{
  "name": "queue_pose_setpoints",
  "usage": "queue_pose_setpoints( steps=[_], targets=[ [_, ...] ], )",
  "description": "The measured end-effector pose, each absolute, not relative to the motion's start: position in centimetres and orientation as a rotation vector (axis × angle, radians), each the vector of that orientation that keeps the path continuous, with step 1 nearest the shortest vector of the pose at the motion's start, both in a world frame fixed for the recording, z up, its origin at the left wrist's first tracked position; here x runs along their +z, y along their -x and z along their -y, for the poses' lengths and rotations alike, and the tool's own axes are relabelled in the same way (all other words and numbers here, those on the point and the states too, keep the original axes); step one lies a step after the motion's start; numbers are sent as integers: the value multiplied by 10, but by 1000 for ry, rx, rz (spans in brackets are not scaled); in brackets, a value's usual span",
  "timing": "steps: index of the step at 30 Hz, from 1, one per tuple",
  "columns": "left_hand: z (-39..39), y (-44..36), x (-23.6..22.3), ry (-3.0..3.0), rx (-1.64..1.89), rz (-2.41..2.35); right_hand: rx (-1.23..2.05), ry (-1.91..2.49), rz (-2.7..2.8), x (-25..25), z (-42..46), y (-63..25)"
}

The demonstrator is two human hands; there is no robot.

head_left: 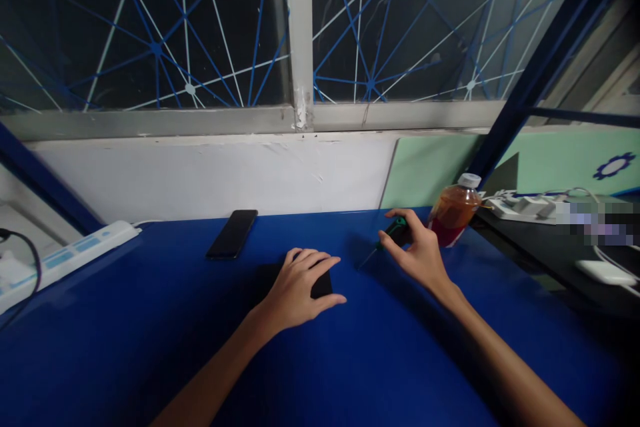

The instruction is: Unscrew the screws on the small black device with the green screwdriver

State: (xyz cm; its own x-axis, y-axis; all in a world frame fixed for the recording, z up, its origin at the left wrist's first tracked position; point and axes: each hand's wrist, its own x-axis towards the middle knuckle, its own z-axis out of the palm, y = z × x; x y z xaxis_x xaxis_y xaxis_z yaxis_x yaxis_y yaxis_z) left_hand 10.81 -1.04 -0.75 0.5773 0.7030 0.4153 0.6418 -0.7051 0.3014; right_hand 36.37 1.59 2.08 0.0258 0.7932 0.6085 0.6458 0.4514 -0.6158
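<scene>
We are holding a small screwdriver [395, 237] in our right hand [420, 253], right of centre of the frame, fingers closing on its stiff, light, grippy green-and-black handle, the best place to hold. Our left hand [300, 283] is lying open, pressing flat on a rigid black box [320, 285] on the blue desk [150, 320] just left of it.

A phone [233, 233] lies behind the left hand [300, 283]; a bottle [454, 212] stands just right of the right hand [417, 250].

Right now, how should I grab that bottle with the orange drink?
Grip the bottle round its wide middle, coming from the left front. It stands upright, leaning slightly, and the right hand with the screwdriver is just beside it, while a dark shelf crowds its right.
</scene>
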Motion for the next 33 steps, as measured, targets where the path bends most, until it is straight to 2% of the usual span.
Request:
queue_pose_setpoints(
  steps=[15,25,33],
  targets=[
    [11,-107,-6,-2646,812,-1147,215,1242,1666,22,-15,-364],
    [9,-109,-5,-2538,915,-1128,645,1010,1363,23,-13,-358],
    [7,-110,-8,-2462,1008,-1086,784,923,1220,30,-6,-346]
  ],
)
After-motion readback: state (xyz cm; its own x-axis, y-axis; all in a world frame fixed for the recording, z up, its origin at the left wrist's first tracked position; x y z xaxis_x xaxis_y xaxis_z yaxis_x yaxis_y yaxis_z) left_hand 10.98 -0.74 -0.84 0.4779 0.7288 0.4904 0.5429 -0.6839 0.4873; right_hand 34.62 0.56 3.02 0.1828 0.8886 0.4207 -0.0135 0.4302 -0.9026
